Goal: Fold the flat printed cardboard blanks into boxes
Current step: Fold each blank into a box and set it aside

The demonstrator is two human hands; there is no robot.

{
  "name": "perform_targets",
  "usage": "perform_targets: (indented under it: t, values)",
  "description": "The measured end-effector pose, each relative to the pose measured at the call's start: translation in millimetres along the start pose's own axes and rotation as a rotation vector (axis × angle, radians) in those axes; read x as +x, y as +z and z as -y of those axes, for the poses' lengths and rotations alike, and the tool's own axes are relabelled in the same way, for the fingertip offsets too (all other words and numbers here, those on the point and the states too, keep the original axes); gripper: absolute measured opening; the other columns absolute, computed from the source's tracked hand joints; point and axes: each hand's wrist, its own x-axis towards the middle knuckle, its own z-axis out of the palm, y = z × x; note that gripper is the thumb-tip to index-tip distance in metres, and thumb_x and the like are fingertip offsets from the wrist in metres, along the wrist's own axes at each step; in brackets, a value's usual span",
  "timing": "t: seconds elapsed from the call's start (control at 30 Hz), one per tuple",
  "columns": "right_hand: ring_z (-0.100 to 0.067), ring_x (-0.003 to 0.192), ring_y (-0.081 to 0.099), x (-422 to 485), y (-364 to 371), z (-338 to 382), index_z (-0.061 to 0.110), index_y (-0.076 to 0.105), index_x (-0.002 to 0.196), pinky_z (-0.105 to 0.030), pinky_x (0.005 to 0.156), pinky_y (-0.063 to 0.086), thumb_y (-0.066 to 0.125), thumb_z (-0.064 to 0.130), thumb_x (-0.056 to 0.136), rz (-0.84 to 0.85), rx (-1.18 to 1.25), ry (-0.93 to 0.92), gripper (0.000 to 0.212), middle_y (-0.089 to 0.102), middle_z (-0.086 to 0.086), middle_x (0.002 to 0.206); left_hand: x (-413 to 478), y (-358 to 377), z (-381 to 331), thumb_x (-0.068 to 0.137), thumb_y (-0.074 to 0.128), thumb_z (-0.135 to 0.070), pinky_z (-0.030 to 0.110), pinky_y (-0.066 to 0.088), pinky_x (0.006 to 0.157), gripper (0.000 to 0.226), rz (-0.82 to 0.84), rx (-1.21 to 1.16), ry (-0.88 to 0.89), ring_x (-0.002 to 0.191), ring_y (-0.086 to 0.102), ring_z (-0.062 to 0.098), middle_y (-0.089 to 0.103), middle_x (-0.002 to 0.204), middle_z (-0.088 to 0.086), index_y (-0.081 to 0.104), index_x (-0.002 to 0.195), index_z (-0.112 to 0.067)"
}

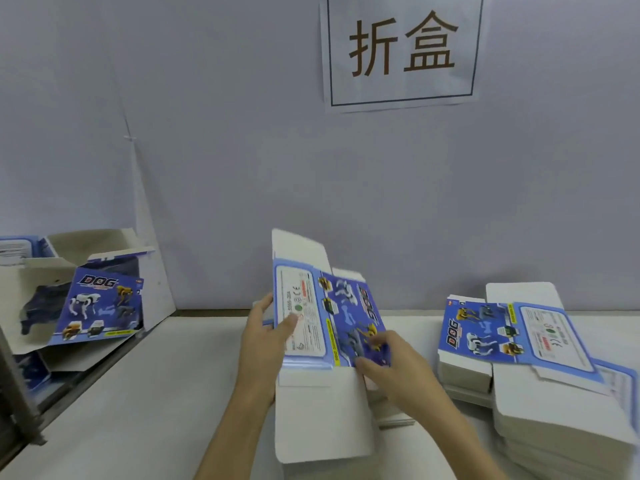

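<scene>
Head camera, and the person is holding one flat blank (323, 318) out front over the white table (138, 393), printed side up, with its white flaps reaching away toward the wall and back toward the body. The left hand (265, 336) is gripping the blank's left edge: the thumb is lying on the pale label panel and the fingers are tucked behind the card. The right hand (398, 370) is holding the lower right of the blue dog-printed panel, fingertips curled down on the print and the thumb sitting at the panel's lower edge. So both hands are closed on that one blank, neither spread wide.

Off to the right, a thick stack of flat blanks (554, 403) is resting on the table, its top sheet showing the same blue print. Over on the left, folded boxes (98, 306) are piling up at odd angles, one face reading DOG. Up on the wall, a paper sign (403, 50) is showing two large characters.
</scene>
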Motion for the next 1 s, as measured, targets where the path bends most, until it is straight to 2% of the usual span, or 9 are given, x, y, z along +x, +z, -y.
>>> perform_targets:
  t: [0.17,0.27,0.37,0.47,0.53,0.6,0.73,0.83,1.0]
  values:
    - [-0.013,0.116,0.052,-8,-26,18,0.028,0.039,0.138,-0.025,0.089,0.042,0.076,0.026,0.081,-0.241,0.39,-0.115,0.068,0.05,0.012,0.131,-9,5,-21,0.089,0.063,-0.012,0.027,0.059,0.059,0.046,-0.047,-0.344,0.129,0.085,0.073,0.015,0.075,0.098,-0.005,0.051,0.13,-0.03]
    - [-0.017,0.129,0.042,-13,-37,26,0.025,0.026,0.149,-0.032,0.099,0.038,0.075,0.027,0.082,-0.334,0.358,-0.078,0.082,0.036,0.009,0.144,-15,15,-22,0.091,0.06,-0.009,0.029,0.06,0.062,0.042,-0.103,-0.481,0.129,0.086,0.073,0.012,0.075,0.098,-0.007,0.052,0.128,-0.026]
    - [-0.025,0.124,0.044,-21,-37,34,0.014,0.042,0.139,-0.036,0.097,0.04,0.071,0.018,0.086,-0.556,0.169,-0.085,0.06,0.042,-0.006,0.137,-21,24,-21,0.086,0.06,-0.01,0.039,0.06,0.073,0.03,-0.045,-0.636,0.018,0.082,0.073,0.015,0.075,0.099,0.001,0.059,0.113,-0.024]
    - [-0.026,0.088,0.055,-27,-32,42,0.006,0.067,0.1,-0.033,0.073,0.048,0.07,-0.001,0.081,-0.819,-0.168,-0.385,0.021,0.057,-0.011,0.101,-24,30,-21,0.086,0.058,-0.011,0.041,0.056,0.085,0.031,-0.004,-0.742,-0.077,0.087,0.07,0.017,0.071,0.105,0.007,0.059,0.115,-0.02]
    - [-0.02,0.068,0.054,-30,-28,48,0.008,0.07,0.088,-0.019,0.06,0.037,0.07,-0.001,0.08,-0.758,-0.163,-0.433,0.012,0.059,-0.003,0.085,-26,35,-17,0.091,0.053,-0.005,0.035,0.06,0.077,0.024,0.027,-0.788,-0.12,0.082,0.072,0.014,0.071,0.102,0.006,0.06,0.111,-0.017]
    - [-0.018,0.071,0.057,-30,-21,50,0.013,0.069,0.094,-0.018,0.058,0.031,0.064,0.008,0.087,-0.582,-0.166,-0.344,0.01,0.058,0.001,0.087,-30,41,-14,0.092,0.05,0.0,0.031,0.061,0.069,0.024,0.06,-0.838,-0.157,0.08,0.073,0.013,0.072,0.1,0.006,0.061,0.107,-0.015]
    - [-0.006,0.078,0.056,-22,-13,44,0.018,0.055,0.106,-0.008,0.061,0.041,0.06,0.018,0.092,-0.283,0.123,-0.073,0.015,0.055,0.001,0.099,-33,47,-8,0.076,0.055,-0.002,0.033,0.061,0.069,0.037,0.124,-0.888,-0.179,0.081,0.074,0.017,0.075,0.097,0.008,0.06,0.112,-0.01]
    - [-0.009,0.064,0.057,-17,-25,41,0.007,0.061,0.106,-0.022,0.061,0.046,0.07,0.021,0.086,-0.076,0.569,0.124,0.025,0.068,-0.005,0.086,-31,44,-2,0.073,0.056,-0.005,0.032,0.06,0.06,0.043,0.185,-0.843,-0.183,0.083,0.074,0.018,0.075,0.098,0.008,0.058,0.116,-0.012]
    - [-0.008,0.061,0.063,-16,-45,35,0.01,0.073,0.084,-0.023,0.061,0.051,0.065,0.064,0.055,-0.02,0.561,0.076,0.061,0.074,0.002,0.071,-24,27,2,0.073,0.062,-0.01,0.031,0.059,0.062,0.036,0.381,-0.481,-0.171,0.089,0.073,0.021,0.073,0.105,0.011,0.061,0.109,-0.012]
